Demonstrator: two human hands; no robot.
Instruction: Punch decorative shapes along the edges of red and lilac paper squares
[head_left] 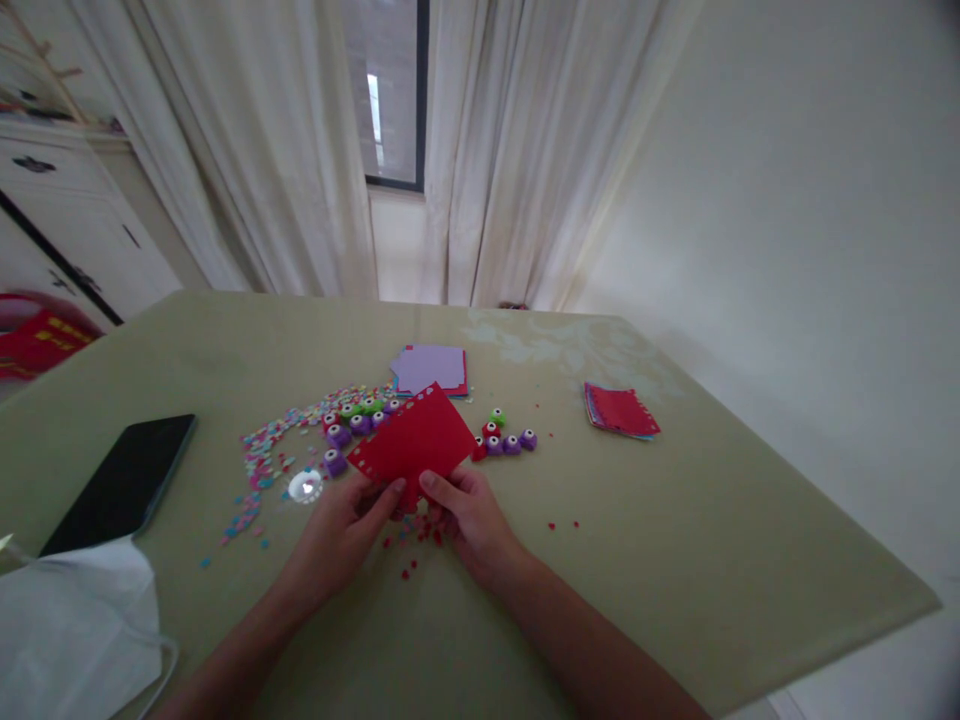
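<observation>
Both my hands hold a red paper sheet [415, 438] above the olive table [675, 540]. My left hand [346, 525] grips its near left edge, thumb on top. My right hand [463, 512] pinches the near right edge; something small sits under the sheet between my hands, and I cannot make it out. The sheet's left edge has a row of punched holes. Small red punched bits [420, 540] lie beneath my hands. Several small craft punches, purple, green and red, lie just beyond the sheet on the left [352, 420] and on the right [506, 437].
Coloured paper confetti [262, 460] is scattered on the left. A stack of lilac and red paper [431, 368] lies further back, another punched red stack [621, 411] at the right. A black phone [124, 480] and white mask [75, 625] sit near left. A small clear disc [305, 486].
</observation>
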